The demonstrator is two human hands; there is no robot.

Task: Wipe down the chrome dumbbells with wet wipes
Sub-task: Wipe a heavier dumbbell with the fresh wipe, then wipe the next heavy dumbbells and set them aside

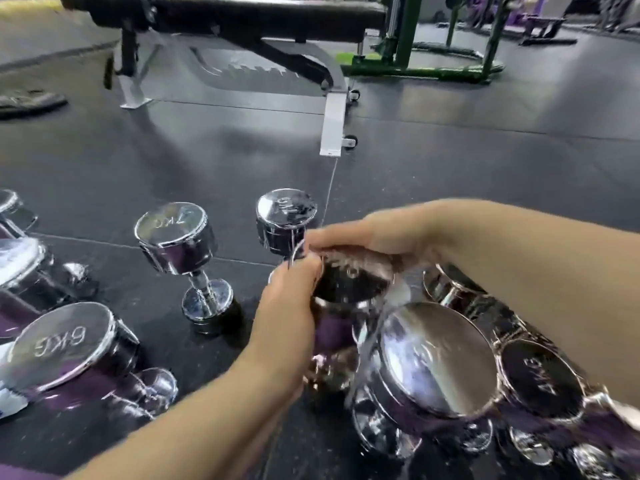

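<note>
Several chrome dumbbells stand on end on the dark rubber floor point(450, 168). Both my hands are on one upright dumbbell point(349, 289) in the middle. My left hand point(291, 306) grips the near left side of its top head, fingers curled round the rim. My right hand point(360, 233) reaches over from the right and its fingers hook the far rim of the same head. The picture is blurred here and I cannot make out a wipe in either hand. A 7 kg dumbbell point(180, 244) and a smaller one point(285, 216) stand just behind.
An 8 kg dumbbell point(65, 344) stands at the left, with white packaging point(14, 400) by it. More dumbbells point(436, 358) crowd the near right under my right forearm. A weight bench point(242, 15) with a white foot point(332, 126) stands behind, and a green rack point(415, 67) beyond.
</note>
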